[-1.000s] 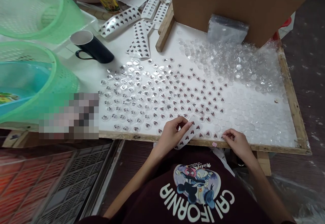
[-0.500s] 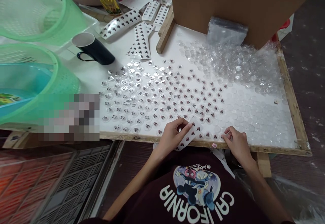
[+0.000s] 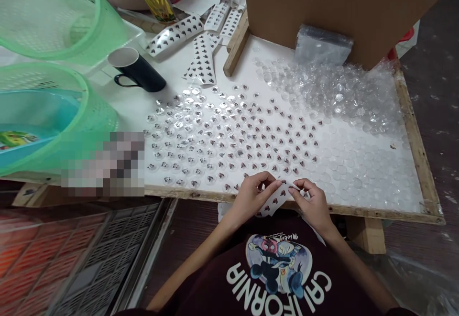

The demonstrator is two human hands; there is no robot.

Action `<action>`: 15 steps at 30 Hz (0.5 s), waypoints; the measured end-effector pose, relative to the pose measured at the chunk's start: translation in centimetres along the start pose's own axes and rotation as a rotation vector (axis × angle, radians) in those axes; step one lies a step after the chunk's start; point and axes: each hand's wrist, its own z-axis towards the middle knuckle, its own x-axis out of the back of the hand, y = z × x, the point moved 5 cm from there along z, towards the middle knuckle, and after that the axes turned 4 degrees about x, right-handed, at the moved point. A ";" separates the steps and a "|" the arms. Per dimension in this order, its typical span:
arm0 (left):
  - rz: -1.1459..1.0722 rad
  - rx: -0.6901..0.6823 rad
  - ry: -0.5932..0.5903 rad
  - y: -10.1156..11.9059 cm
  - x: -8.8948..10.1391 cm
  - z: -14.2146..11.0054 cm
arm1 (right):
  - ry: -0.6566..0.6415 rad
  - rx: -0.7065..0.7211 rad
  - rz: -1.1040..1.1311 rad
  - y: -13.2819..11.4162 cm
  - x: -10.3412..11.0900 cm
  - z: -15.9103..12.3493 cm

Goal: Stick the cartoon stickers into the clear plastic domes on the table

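Strip (image 3: pixel 276 201) in the head view slanted over the table edge (image 3: pixel 380 213), pinched in our left hand (image 3: pixel 251 195). Our right hand (image 3: pixel 314 206) had its fingertips drawn narrow at the top corner; we could not tell whether they gripped it. We judged that an uneven pull could crease or tear it, and a low knuckle could nudge nearby discs (image 3: pixel 296 169) askew.

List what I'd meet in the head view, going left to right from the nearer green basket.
Nearer green basket → dark mug → crossed sticker sheets → left hand, holding a sticker strip → right hand, at the strip's upper end → table's right wooden edge.
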 end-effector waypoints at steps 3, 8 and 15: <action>-0.016 -0.016 0.014 0.1 -0.1 0.0 | -0.019 0.016 -0.050 0.1 -0.1 0.0; -0.030 0.005 0.004 0.4 -0.4 0.2 | 0.026 0.031 -0.047 0.2 -0.1 -0.2; -0.031 0.034 0.029 0.0 -0.2 0.2 | 0.106 0.228 -0.155 -1.5 0.5 -0.1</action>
